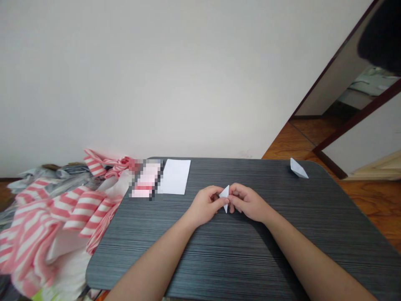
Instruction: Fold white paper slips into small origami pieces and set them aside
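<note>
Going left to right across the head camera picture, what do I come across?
Pink striped cloth → blurred pink item → white paper sheet → left hand → folded paper → right hand → second folded paper

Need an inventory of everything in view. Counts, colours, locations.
folded paper piece: 1, white, pinched between the hands above the table
pointed folded paper shape: 1, white, far right of table
paper sheet: 1, white, far edge of table
pixelated item: 1, pink and white, left of the sheet, blurred
table: 1, dark grey streaked
striped fabric heap: 1, pink and white, left of table
grey heap: 1, grey, behind the fabric
wooden floor: 1, orange-brown, right
wall: 1, off-white, behind table
dark frame: 1, dark brown, right
blurred object: 1, black, top right corner
left hand: 1, on the paper piece
right hand: 1, on the paper piece
</note>
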### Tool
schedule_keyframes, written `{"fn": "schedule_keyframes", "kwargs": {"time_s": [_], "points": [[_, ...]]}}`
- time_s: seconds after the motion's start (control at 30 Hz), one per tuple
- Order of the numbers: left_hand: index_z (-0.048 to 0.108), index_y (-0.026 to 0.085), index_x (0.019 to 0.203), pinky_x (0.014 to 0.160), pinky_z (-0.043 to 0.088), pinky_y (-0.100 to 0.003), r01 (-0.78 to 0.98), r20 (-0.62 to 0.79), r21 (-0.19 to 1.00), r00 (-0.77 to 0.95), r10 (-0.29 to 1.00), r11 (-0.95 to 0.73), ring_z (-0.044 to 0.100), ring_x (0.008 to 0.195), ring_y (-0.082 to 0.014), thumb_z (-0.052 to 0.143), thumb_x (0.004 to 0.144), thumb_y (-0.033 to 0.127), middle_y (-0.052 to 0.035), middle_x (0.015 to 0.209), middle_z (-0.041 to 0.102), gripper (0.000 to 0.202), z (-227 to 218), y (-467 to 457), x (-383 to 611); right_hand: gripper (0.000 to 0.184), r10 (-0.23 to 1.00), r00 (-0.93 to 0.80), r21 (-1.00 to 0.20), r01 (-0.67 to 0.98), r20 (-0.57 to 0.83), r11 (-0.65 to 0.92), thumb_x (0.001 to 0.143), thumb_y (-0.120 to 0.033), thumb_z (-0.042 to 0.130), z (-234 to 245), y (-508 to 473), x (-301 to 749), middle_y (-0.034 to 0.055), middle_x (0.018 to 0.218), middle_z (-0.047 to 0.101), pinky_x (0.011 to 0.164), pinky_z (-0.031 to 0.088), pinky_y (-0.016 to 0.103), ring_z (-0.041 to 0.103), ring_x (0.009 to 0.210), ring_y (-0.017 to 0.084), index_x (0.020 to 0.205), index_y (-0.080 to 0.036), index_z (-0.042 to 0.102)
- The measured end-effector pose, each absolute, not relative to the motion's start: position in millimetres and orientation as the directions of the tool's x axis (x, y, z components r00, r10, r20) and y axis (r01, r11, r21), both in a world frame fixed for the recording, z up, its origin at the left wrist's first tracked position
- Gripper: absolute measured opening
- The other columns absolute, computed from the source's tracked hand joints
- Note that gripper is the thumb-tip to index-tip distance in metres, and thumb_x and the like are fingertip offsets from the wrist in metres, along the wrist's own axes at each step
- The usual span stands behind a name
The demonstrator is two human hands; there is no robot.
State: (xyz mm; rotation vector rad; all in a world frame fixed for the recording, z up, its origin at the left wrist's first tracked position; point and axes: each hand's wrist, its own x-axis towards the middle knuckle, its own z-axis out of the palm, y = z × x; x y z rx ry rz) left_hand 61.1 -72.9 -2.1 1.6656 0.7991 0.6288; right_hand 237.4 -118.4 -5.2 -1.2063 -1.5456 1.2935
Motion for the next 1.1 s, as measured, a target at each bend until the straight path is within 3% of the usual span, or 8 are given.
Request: {"fn": "schedule_keyframes", "kwargs": {"time_s": [0.43, 0.73, 0.93, 1.1], "points": [[0.067, 0.017, 0.082, 0.060, 0.036, -0.022, 0.247, 0.146, 0.871, 0.694, 0.705, -0.424, 0.047, 0.065, -0.0119, 0.053, 0.081, 0.032, -0.0023, 0.072, 0.053, 0.021, 7.5, -75.1, 59.5, 0.013, 0.960, -0.276, -0.978, 0.185, 0.039, 0.093, 0.088, -0.030, 0.049, -2.8, -119.2, 236.7, -0.0002, 0.068, 0.058, 0.052, 0.040, 0.021, 0.054, 0.058, 0.010, 0.089, -0.017, 0.051], [0.065, 0.016, 0.083, 0.061, 0.034, -0.022, 0.229, 0.134, 0.878, 0.726, 0.674, -0.421, 0.046, 0.064, -0.0105, 0.049, 0.084, 0.033, -0.0001, 0.070, 0.055, 0.023, 7.9, -76.1, 61.7, 0.013, 0.954, -0.291, -0.982, 0.149, 0.067, 0.114, 0.087, -0.030, 0.050, -9.9, -118.4, 239.2, 0.0018, 0.074, 0.060, 0.057, 0.044, 0.024, 0.055, 0.059, 0.011, 0.090, -0.017, 0.051], [0.065, 0.016, 0.079, 0.062, 0.034, -0.022, 0.281, 0.160, 0.839, 0.691, 0.705, -0.466, 0.044, 0.065, -0.0113, 0.052, 0.082, 0.036, 0.0006, 0.064, 0.047, 0.024, 9.7, -74.7, 60.1, 0.013, 0.953, -0.294, -0.979, 0.160, 0.076, 0.127, 0.086, -0.030, 0.052, -8.1, -118.6, 238.8, 0.0028, 0.079, 0.061, 0.057, 0.045, 0.024, 0.056, 0.059, 0.010, 0.090, -0.018, 0.052], [0.063, 0.016, 0.094, 0.058, 0.034, -0.021, 0.225, 0.103, 0.913, 0.681, 0.725, -0.341, 0.044, 0.061, -0.0098, 0.049, 0.084, 0.034, -0.0001, 0.069, 0.054, 0.025, 5.8, -75.6, 61.4, 0.011, 0.960, -0.271, -0.969, 0.207, 0.072, 0.132, 0.088, -0.029, 0.048, -8.0, -118.3, 237.9, 0.0013, 0.075, 0.060, 0.053, 0.043, 0.022, 0.056, 0.057, 0.010, 0.090, -0.018, 0.051]]}}
